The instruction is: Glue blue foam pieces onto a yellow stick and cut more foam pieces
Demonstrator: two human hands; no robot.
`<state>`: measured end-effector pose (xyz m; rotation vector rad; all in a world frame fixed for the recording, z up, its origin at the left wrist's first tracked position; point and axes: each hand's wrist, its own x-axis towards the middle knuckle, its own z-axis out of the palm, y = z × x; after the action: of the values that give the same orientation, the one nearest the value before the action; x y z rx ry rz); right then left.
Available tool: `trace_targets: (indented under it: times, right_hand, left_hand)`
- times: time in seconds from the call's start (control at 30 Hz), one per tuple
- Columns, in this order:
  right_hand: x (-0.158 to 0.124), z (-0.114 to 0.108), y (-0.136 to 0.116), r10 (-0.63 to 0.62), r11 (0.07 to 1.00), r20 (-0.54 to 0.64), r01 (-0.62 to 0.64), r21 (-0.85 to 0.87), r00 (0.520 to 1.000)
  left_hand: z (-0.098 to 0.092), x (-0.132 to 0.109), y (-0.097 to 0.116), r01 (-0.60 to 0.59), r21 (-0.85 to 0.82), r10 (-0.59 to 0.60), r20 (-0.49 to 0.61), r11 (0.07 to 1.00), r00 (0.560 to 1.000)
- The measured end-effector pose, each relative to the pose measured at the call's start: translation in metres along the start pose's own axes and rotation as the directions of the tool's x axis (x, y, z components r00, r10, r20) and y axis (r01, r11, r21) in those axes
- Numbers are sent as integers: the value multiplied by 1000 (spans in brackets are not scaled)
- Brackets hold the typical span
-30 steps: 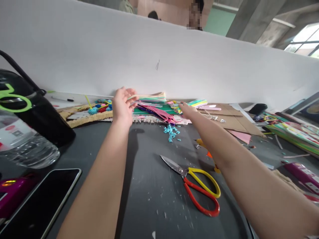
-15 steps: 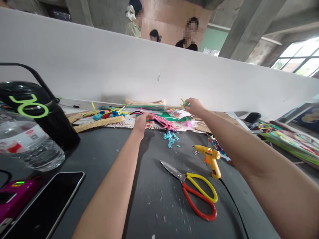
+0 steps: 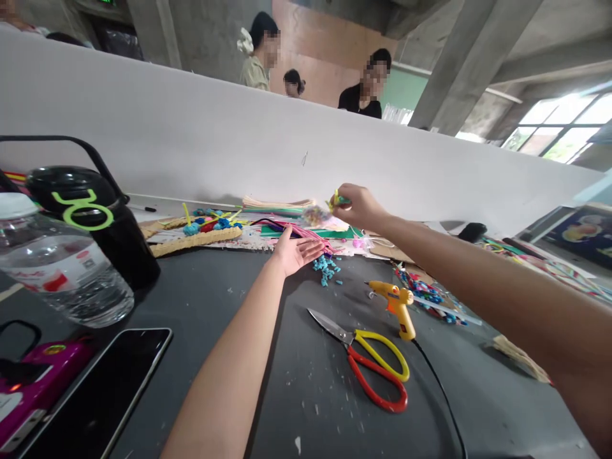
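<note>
My left hand (image 3: pixel 295 252) lies palm up and open on the dark table (image 3: pixel 224 319), fingers by the pink pipe cleaners (image 3: pixel 306 231) and the scattered blue bits (image 3: pixel 327 269). My right hand (image 3: pixel 356 205) is raised above the craft pile, pinched on a small green and yellow piece (image 3: pixel 337 201), with a small clear bag of coloured bits (image 3: pixel 315 215) hanging beside it. A stack of coloured paper (image 3: pixel 277 205) lies behind, against the white partition (image 3: pixel 191 140).
Red and yellow scissors (image 3: pixel 370 357) and a yellow glue gun (image 3: pixel 396 303) with its black cord lie in front. At left stand a water bottle (image 3: pixel 57 268), a black flask (image 3: pixel 102 229), a phone (image 3: pixel 105 389) and a pink device (image 3: pixel 29 389). People stand beyond the partition.
My left hand has left the paper stack, come down and turned palm up. My right hand has lifted a small piece from the pile. The view has tilted up.
</note>
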<state>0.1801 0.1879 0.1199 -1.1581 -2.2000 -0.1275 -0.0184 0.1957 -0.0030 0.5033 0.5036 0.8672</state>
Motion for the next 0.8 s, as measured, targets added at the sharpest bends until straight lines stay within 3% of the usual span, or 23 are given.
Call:
trace_targets:
  times: [0.17, 0.27, 0.5, 0.67, 0.8]
  right_hand:
    - [-12, 7, -42, -149, 981, 144, 127, 148, 978]
    - [-9, 6, -57, -181, 975, 174, 153, 164, 968]
    - [-5, -6, -70, -75, 981, 206, 35, 190, 976]
    - [-14, -11, -79, 90, 950, -16, -81, 303, 996]
    - [-30, -13, -95, 236, 936, -286, -139, 322, 929]
  left_hand:
    - [5, -7, 1, 30, -35, -24, 160, 999, 987]
    - [19, -12, 1, -22, -53, 28, 118, 998, 993]
    - [37, -14, 11, -127, -112, 137, 91, 986, 986]
    - [56, -18, 24, -239, -139, 241, -8, 961, 971]
    - [66, -25, 34, -355, -192, 361, -3, 915, 932]
